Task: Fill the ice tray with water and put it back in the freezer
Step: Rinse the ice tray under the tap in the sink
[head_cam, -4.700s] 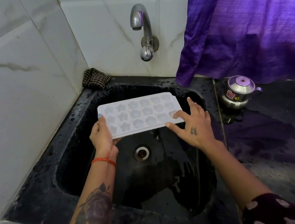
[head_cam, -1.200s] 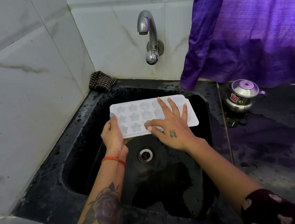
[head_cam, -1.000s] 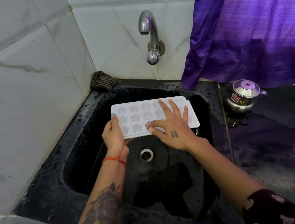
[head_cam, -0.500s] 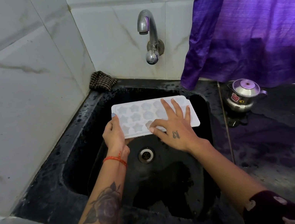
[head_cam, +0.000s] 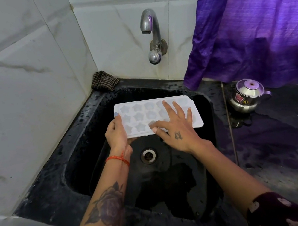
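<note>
Left hand [head_cam: 117, 136] gripped the near-left edge of the white plastic ice tray with star-shaped moulds [head_cam: 140, 114], thumb lying up along the short side and the fingers hidden beneath it. Right hand [head_cam: 176, 128] lay flat on the tray's right half, fingers spread and straight, pressing or steadying without closing round anything. Tray was held roughly level above the wet black stone sink [head_cam: 74, 164], over the far part of the basin and forward of the steel drain [head_cam: 148, 155].

Curved steel tap [head_cam: 152, 37] on the tiled wall showed no running water. Whether the moulds held water could not be told.

Judgement: thin plastic, light when dry, likely to flex when loaded, and slick from the wet. Best taken at both short ends and kept level.

Checked cloth [head_cam: 104, 80] sat in the corner; small steel pot with lid [head_cam: 248, 96] stood on the counter below a purple curtain [head_cam: 256, 16].
</note>
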`<control>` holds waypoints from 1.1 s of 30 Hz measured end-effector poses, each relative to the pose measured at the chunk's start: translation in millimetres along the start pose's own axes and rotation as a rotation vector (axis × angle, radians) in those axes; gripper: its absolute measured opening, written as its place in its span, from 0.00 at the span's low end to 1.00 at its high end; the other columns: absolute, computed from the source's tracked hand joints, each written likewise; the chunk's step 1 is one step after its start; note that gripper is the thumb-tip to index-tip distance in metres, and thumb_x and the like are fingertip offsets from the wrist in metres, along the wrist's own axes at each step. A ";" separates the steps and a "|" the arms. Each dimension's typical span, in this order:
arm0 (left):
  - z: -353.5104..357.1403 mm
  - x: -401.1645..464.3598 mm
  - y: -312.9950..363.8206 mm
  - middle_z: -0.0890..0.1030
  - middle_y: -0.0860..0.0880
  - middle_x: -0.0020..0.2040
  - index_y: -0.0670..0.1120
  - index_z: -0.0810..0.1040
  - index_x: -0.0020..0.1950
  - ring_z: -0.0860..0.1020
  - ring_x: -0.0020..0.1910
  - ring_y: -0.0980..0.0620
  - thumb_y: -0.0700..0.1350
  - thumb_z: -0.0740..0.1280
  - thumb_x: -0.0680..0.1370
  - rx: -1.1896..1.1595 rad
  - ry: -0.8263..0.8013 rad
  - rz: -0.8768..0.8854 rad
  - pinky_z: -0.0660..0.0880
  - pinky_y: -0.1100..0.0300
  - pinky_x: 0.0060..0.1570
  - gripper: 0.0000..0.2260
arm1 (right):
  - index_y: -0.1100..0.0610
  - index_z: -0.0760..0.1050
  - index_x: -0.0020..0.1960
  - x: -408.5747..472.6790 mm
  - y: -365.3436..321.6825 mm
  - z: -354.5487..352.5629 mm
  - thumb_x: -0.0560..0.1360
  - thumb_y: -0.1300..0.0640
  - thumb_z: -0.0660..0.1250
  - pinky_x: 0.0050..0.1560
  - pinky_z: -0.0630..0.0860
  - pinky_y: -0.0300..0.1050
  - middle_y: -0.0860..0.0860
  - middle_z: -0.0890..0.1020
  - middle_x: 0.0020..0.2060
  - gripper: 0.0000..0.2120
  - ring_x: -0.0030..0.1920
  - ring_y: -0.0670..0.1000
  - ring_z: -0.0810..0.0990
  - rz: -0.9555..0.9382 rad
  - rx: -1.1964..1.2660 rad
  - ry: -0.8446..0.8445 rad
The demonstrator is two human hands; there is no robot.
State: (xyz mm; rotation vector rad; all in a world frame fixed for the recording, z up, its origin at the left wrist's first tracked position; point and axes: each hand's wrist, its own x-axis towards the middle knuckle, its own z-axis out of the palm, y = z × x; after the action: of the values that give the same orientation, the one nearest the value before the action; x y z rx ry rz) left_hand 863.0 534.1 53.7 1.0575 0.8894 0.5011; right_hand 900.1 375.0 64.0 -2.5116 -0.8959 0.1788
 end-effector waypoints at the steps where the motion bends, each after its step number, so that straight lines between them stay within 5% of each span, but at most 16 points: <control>1: -0.3 -0.1 -0.2 0.81 0.49 0.43 0.49 0.75 0.41 0.81 0.41 0.49 0.53 0.62 0.80 0.003 0.000 0.001 0.80 0.54 0.37 0.11 | 0.38 0.76 0.60 0.0 0.6 -0.3 0.80 0.42 0.55 0.71 0.31 0.64 0.51 0.45 0.78 0.14 0.77 0.56 0.35 -0.001 0.005 -0.004; 5: -1.4 -0.5 -2.2 0.81 0.48 0.42 0.49 0.75 0.41 0.81 0.41 0.49 0.53 0.62 0.79 0.010 -0.001 -0.004 0.80 0.53 0.40 0.11 | 0.42 0.78 0.54 -0.6 2.6 -3.5 0.78 0.42 0.59 0.72 0.32 0.63 0.51 0.47 0.78 0.11 0.77 0.56 0.37 0.014 0.035 0.038; 9: 0.3 -1.4 -1.6 0.81 0.49 0.42 0.48 0.75 0.41 0.81 0.40 0.50 0.52 0.63 0.79 -0.002 -0.008 -0.002 0.80 0.53 0.39 0.11 | 0.45 0.74 0.60 -1.0 -2.5 -0.9 0.78 0.45 0.62 0.73 0.38 0.63 0.53 0.48 0.78 0.12 0.77 0.57 0.42 -0.023 0.060 0.138; 21: 3.0 -2.7 -4.6 0.82 0.47 0.44 0.49 0.76 0.42 0.82 0.43 0.48 0.53 0.63 0.79 0.000 -0.020 -0.001 0.81 0.51 0.43 0.10 | 0.38 0.74 0.62 7.8 -20.4 7.3 0.80 0.43 0.55 0.70 0.31 0.66 0.53 0.44 0.78 0.14 0.76 0.58 0.34 -0.065 -0.062 -0.043; 29: 3.4 -1.8 -6.2 0.81 0.48 0.43 0.49 0.76 0.42 0.81 0.40 0.49 0.52 0.63 0.79 0.013 -0.021 0.000 0.80 0.55 0.38 0.10 | 0.38 0.73 0.63 6.8 -21.4 7.0 0.80 0.43 0.54 0.70 0.31 0.68 0.52 0.42 0.78 0.14 0.76 0.58 0.33 -0.067 -0.112 -0.058; 33: 3.2 -3.4 -7.9 0.81 0.47 0.42 0.48 0.75 0.41 0.81 0.41 0.48 0.52 0.63 0.79 0.019 -0.022 -0.009 0.80 0.51 0.42 0.11 | 0.40 0.75 0.58 6.9 -18.5 3.9 0.79 0.43 0.58 0.71 0.32 0.67 0.51 0.43 0.78 0.11 0.76 0.57 0.35 -0.070 -0.089 -0.024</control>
State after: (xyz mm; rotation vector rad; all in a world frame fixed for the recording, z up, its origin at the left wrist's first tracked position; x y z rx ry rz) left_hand 863.3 526.5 48.5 1.0740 0.8802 0.4738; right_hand 894.0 393.3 69.4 -2.5602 -1.0208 0.1500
